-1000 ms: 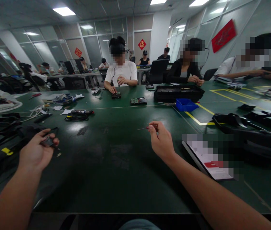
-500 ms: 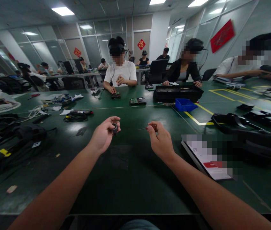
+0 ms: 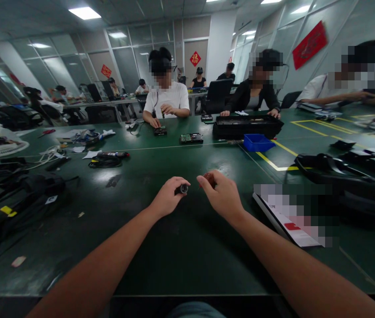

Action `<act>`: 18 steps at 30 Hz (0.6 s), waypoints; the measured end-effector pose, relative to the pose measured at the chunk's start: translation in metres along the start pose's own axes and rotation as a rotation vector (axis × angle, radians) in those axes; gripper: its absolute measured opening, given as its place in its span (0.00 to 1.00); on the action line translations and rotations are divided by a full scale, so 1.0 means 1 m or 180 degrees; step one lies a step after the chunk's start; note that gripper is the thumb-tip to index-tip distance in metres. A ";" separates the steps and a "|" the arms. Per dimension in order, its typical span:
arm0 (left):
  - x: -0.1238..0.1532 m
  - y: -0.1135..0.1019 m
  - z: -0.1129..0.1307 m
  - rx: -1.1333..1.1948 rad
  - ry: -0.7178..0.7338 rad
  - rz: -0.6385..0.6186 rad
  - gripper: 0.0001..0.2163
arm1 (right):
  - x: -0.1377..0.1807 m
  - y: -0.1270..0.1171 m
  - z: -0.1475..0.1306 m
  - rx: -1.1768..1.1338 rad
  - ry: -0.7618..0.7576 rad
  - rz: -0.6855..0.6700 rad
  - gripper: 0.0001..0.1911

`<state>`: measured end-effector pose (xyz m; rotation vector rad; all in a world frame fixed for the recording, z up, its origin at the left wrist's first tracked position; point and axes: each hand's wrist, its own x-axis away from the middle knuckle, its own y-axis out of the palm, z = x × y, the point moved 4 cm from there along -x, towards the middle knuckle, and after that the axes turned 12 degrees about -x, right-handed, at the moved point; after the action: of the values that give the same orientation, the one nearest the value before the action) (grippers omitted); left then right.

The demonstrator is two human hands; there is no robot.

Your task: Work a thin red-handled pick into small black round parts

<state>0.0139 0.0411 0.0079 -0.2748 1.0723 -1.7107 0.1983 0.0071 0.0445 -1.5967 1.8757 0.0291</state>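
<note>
My left hand [image 3: 169,195] is closed around a small dark round piece [image 3: 183,189], its shiny circular end facing me from between thumb and fingers. Just to the right, my right hand [image 3: 222,192] grips a small screwdriver by its reddish-brown handle [image 3: 210,178]. The fingers hide part of the handle, and the thin shaft can hardly be made out now. Both hands are raised over the dark green table [image 3: 187,251], with a narrow gap between them.
A white booklet [image 3: 298,227] lies beside my right forearm. Farther off are a circuit-board device [image 3: 191,138], a blue bin [image 3: 258,143] and a long black tray [image 3: 247,127]. Black straps [image 3: 24,198] lie left, a coiled cable [image 3: 106,161] beyond. Co-workers sit opposite.
My left hand has moved right, closer to my right hand, and turned so the round end of its piece faces me. The screwdriver's shaft, plain earlier, hardly shows now.
</note>
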 end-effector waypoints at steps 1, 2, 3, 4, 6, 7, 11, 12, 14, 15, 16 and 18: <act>0.000 -0.001 -0.004 -0.0008 -0.0027 0.0061 0.15 | 0.000 0.000 -0.001 -0.0058 0.0045 0.0001 0.17; -0.001 -0.003 -0.008 -0.0006 -0.0090 0.0122 0.16 | 0.001 -0.001 -0.001 -0.0145 0.0089 0.0014 0.17; -0.001 -0.004 -0.011 -0.0002 -0.0172 0.0182 0.17 | 0.001 -0.001 -0.001 -0.0265 0.0135 0.0037 0.16; -0.001 -0.004 -0.012 -0.0005 -0.0251 0.0235 0.17 | 0.002 -0.001 0.000 -0.0425 0.0178 0.0078 0.15; 0.000 -0.005 -0.013 -0.0026 -0.0328 0.0304 0.17 | 0.002 -0.002 0.001 -0.0830 0.0237 0.0210 0.13; 0.000 -0.006 -0.012 -0.0038 -0.0320 0.0316 0.16 | 0.003 -0.002 0.003 -0.1037 0.0255 0.0279 0.13; 0.000 -0.006 -0.009 -0.0061 -0.0235 0.0292 0.17 | 0.003 -0.001 0.008 -0.1455 0.0309 0.0374 0.13; 0.000 -0.006 -0.008 -0.0065 -0.0229 0.0277 0.17 | 0.003 0.000 0.009 -0.1457 0.0326 0.0341 0.13; 0.001 -0.005 -0.008 -0.0064 -0.0225 0.0260 0.17 | 0.003 0.003 0.012 -0.1407 0.0343 0.0282 0.13; 0.001 -0.005 -0.008 -0.0059 -0.0219 0.0257 0.18 | 0.003 0.003 0.013 -0.1363 0.0339 0.0267 0.13; 0.001 -0.005 -0.008 -0.0054 -0.0209 0.0257 0.18 | 0.003 0.004 0.013 -0.1315 0.0321 0.0266 0.13; 0.001 -0.005 -0.008 -0.0043 -0.0183 0.0270 0.18 | 0.003 0.003 0.012 -0.1207 0.0244 0.0302 0.12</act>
<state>0.0055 0.0448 0.0067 -0.2817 1.0395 -1.6112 0.2015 0.0107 0.0327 -1.7726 2.0969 0.3908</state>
